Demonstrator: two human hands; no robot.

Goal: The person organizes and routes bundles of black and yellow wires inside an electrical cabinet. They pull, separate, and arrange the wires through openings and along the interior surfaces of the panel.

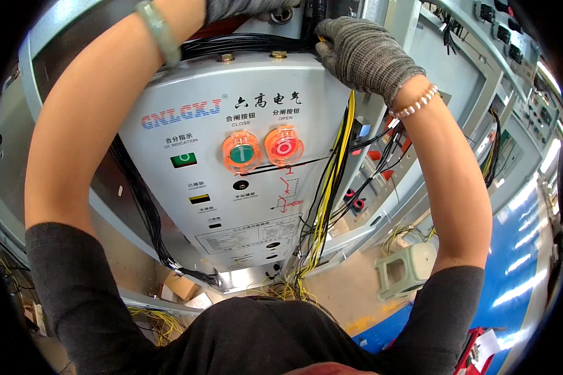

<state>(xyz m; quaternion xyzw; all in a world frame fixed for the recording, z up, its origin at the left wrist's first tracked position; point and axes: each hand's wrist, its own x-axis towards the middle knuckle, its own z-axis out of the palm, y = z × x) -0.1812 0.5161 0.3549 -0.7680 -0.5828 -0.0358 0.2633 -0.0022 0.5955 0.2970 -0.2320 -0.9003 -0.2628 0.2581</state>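
My right hand point(369, 59), in a grey knitted glove, is closed at the panel's upper right corner. A yellow bit shows at its fingertips, and yellow and black wires point(339, 156) hang from below it, so it appears to grip wires. My left hand point(244, 7), in a similar glove, is cut off by the upper edge; its fingers are mostly hidden. Between the hands a black wire bundle point(244, 44) runs along the top of a grey breaker panel point(187, 150). The panel bears a green button point(241, 154) and a red button point(284, 146) in orange guards.
Another black wire bundle point(145, 209) runs down the panel's left side. Metal cabinet frames stand on both sides. Below right is a pale green stool point(406, 270) on the floor. Loose yellow wires point(294, 289) lie near the panel's foot, with a cardboard box point(180, 286) to the left.
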